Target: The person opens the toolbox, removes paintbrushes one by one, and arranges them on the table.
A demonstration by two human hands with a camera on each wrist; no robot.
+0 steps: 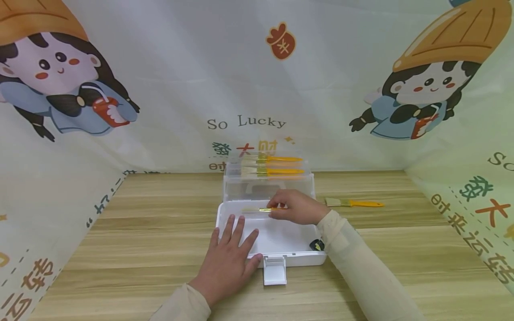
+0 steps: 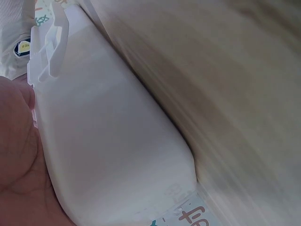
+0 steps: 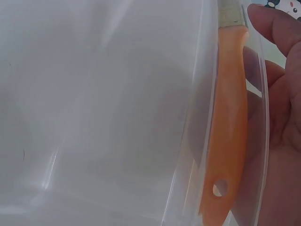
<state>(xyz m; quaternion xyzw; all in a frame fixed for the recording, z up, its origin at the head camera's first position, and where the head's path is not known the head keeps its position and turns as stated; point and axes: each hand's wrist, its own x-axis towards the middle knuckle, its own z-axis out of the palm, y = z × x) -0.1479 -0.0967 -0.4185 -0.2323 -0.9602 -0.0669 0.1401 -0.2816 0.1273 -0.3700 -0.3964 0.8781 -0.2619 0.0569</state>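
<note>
A white plastic box [image 1: 265, 238] stands with its lid up on the table. My right hand [image 1: 295, 207] pinches a paintbrush [image 1: 263, 210] by its handle, low over the back of the box, bristles pointing left. My left hand [image 1: 230, 263] rests on the box's front left corner, fingers spread over the inside and thumb along the front rim; its palm [image 2: 19, 155] lies against the box wall in the left wrist view. Beyond the clear plastic wall in the right wrist view, an orange brush handle [image 3: 228, 108] runs close beside my right fingers.
Raised behind the box, a clear tray [image 1: 233, 171] carries yellow-handled paintbrushes [image 1: 285, 171]. Another paintbrush [image 1: 365, 203] lies on the wooden table [image 1: 160, 223] to the right. A white latch [image 1: 275, 272] hangs at the front of the box. Printed cloth walls [image 1: 180, 80] enclose the table.
</note>
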